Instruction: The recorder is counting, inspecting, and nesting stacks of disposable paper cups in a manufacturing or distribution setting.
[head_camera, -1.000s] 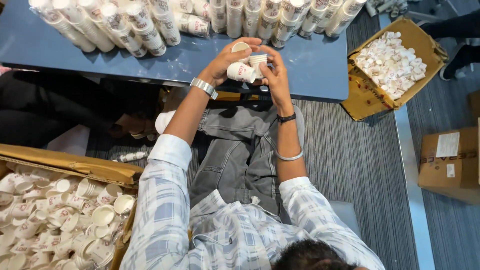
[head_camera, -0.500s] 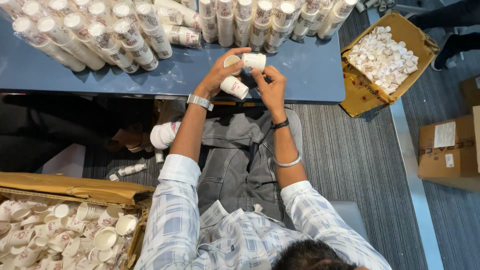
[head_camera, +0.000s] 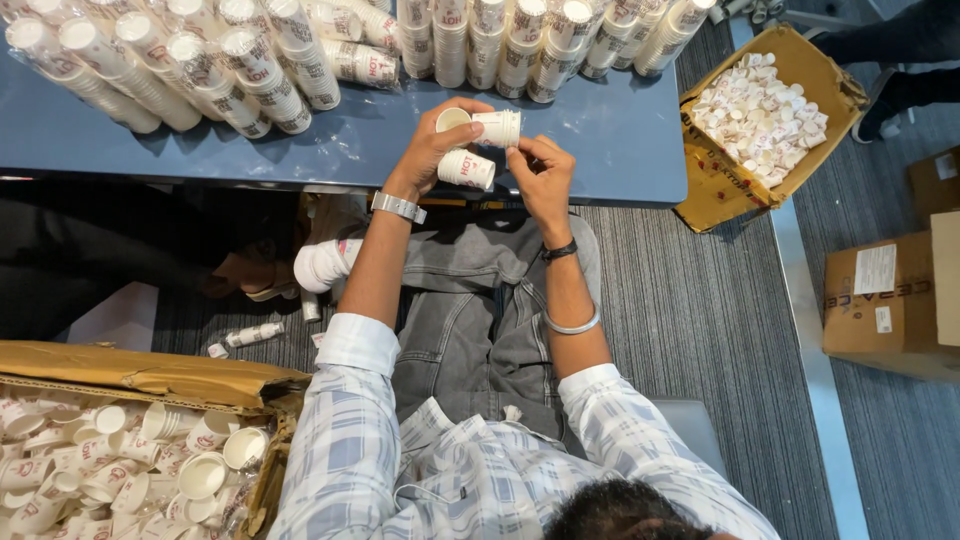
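Holding two small white paper cups, the left hand (head_camera: 432, 148) curls around a lower cup (head_camera: 466, 169) and pinches an upper cup (head_camera: 455, 119), while the right hand (head_camera: 540, 172) grips a third cup (head_camera: 498, 128) by its fingertips. Just beyond both hands, stacked cup rows (head_camera: 250, 70) lie on the blue table (head_camera: 620, 140).

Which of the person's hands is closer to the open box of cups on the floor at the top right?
Right. The right hand is over the table edge on the side toward the open box; the left hand, holding paper cups, is farther from it.
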